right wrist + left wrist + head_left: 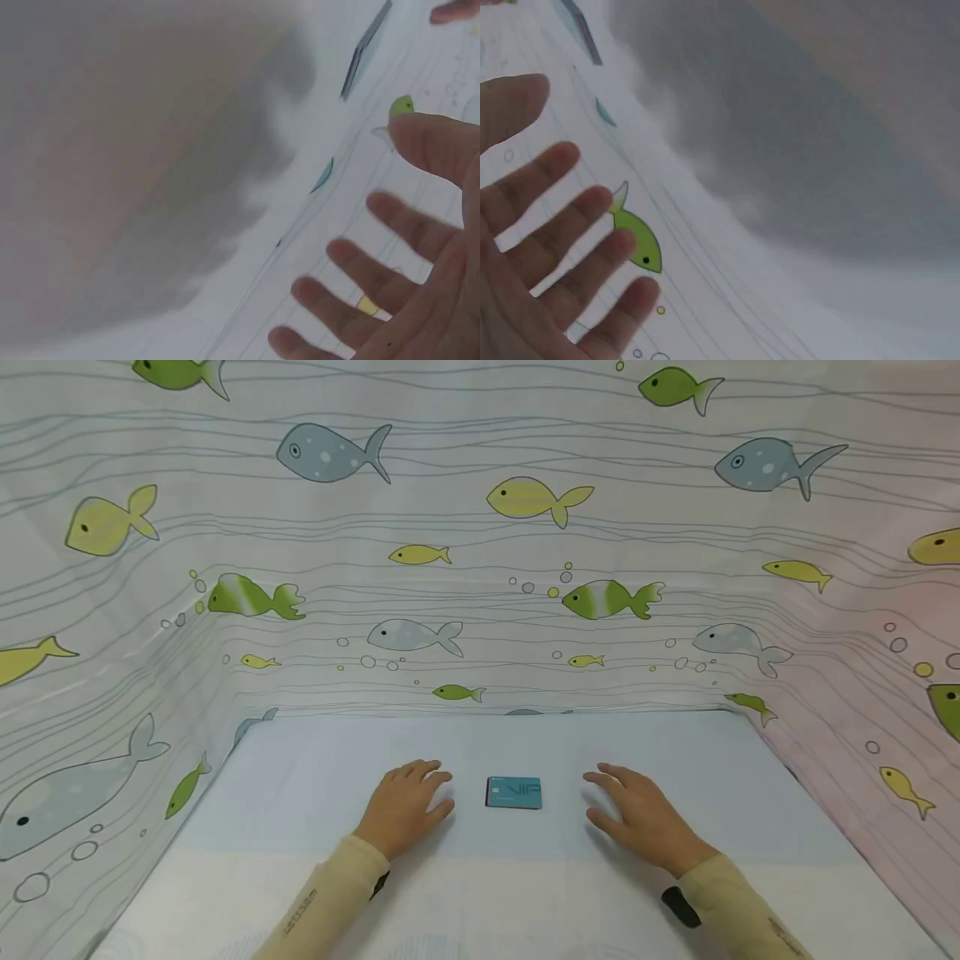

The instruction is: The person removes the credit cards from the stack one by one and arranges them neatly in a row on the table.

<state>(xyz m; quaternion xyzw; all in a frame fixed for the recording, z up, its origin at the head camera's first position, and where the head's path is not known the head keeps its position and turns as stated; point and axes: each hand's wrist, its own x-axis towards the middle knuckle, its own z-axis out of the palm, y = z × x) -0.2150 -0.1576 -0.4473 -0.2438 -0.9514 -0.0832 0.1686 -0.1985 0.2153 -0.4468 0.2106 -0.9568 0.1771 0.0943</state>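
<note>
A blue card [513, 793] printed with "VIP" lies flat on the white table, a dark red edge showing along its left and lower sides. On its left, my left hand [405, 806] hovers with spread, slightly bent fingers, touching nothing. My right hand [643, 820] is held in much the same way on the other side, apart from the card. Both palms face inward. Seen edge-on, the card [586, 34] is a thin strip at the top of the left wrist view, and the right wrist view shows the card [364, 51] likewise.
The white tabletop [510, 893] extends around the card and both hands. A fish-patterned curtain [480, 602] encloses it at the back and on both sides. Dark bands sit under both sleeve cuffs, one of them a black strap [681, 907] at the right wrist.
</note>
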